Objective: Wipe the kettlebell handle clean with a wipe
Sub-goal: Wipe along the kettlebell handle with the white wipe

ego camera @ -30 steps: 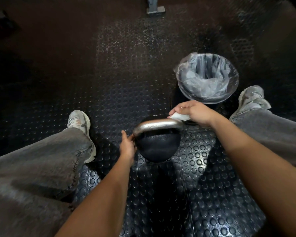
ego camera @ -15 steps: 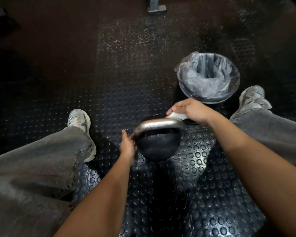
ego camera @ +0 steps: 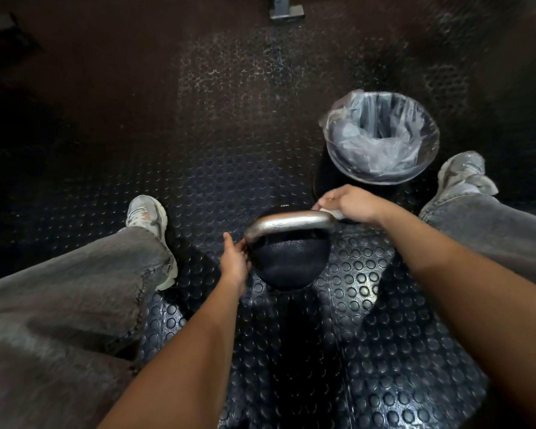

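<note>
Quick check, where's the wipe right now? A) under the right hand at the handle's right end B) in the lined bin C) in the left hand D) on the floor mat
A: the white wipe shows under the right hand at the right end of the kettlebell handle.

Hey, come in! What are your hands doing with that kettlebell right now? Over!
Left hand steadies kettlebell at handle's left base. Right hand grips wipe at handle's right end. Lined bin just beyond. Nothing blocking.

My wipe hand slid right

My right hand (ego camera: 351,203) carries the crumpled white wipe (ego camera: 331,212) off the curved silver metal handle's (ego camera: 288,221) right end.
</note>
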Demonstrator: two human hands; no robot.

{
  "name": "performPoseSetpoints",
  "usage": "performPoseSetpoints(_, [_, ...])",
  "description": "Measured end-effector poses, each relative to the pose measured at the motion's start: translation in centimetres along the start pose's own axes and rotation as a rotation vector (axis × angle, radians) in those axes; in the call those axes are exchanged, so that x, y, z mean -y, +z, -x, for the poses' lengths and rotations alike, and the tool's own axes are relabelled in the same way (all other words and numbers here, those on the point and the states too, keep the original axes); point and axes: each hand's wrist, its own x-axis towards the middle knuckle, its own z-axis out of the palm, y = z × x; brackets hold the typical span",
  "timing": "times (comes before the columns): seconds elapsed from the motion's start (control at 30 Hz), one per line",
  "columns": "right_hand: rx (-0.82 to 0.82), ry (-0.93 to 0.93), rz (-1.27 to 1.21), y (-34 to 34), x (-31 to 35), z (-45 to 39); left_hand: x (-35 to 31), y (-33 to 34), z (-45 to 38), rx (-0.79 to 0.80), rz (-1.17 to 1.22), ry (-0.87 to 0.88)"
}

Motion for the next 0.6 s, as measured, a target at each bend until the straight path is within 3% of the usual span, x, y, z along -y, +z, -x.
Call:
performPoseSetpoints(0.1, [0.076,-0.119,0.053,-1.1,2.4,0.4,0.0,-0.1,0.1,0.007,-0.003,-0.001])
performPoseSetpoints(0.2, [0.040,-0.179,-0.028,-1.9,1.0,1.3,-0.1,-0.1,0.1,0.008,-0.006,-0.006])
performPoseSetpoints(0.33, [-0.064,-0.003,-0.244,-1.4,-4.3,1.5,0.0,-0.1,0.0,0.008,0.001,0.000])
performPoseSetpoints(0.43, [-0.100,0.058,-0.112,0.4,-5.3,0.7,-0.1,-0.2,0.0,0.012,0.015,-0.006])
performPoseSetpoints(0.6, [0.035,0.002,0.026,0.1,0.9,-0.2,-0.2,-0.1,-0.1,0.023,0.028,-0.015])
